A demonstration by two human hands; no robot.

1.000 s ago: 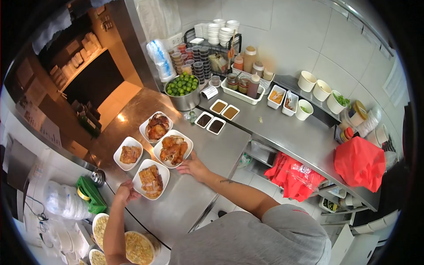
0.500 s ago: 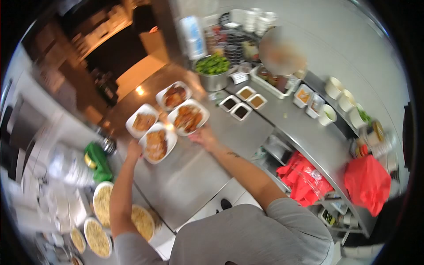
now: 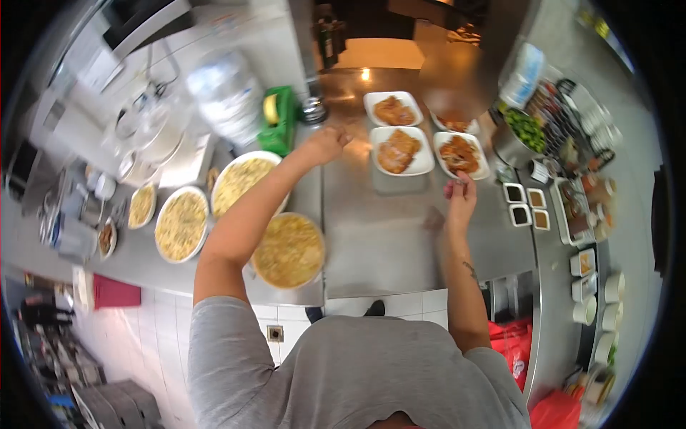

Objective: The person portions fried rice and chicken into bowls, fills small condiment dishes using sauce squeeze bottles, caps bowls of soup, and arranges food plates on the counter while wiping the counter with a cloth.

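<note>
Two white bowls stand in front on the steel counter, a front left bowl (image 3: 402,151) with browned breaded food and a front right bowl (image 3: 460,155) with reddish-brown food. Behind them are a back left bowl (image 3: 393,109) of similar food and a back right bowl (image 3: 455,123), partly hidden by a blur. My right hand (image 3: 461,196) is at the near rim of the front right bowl, thumb and fingers apart; whether it touches the rim is unclear. My left hand (image 3: 330,145) hovers left of the bowls with curled fingers, nothing visible in it, near a metal bell (image 3: 313,111).
A green tape dispenser (image 3: 279,120) stands beside the bell. Several dishes of pale yellow food, including a round bowl (image 3: 288,250), line the left counter. To the right are small sauce dishes (image 3: 514,193), a pot of green pods (image 3: 514,146) and a condiment tray (image 3: 564,211).
The view has swung left. My left hand has let go of the front left bowl and moved left, away from it. My right hand has stayed close to the front right bowl.
</note>
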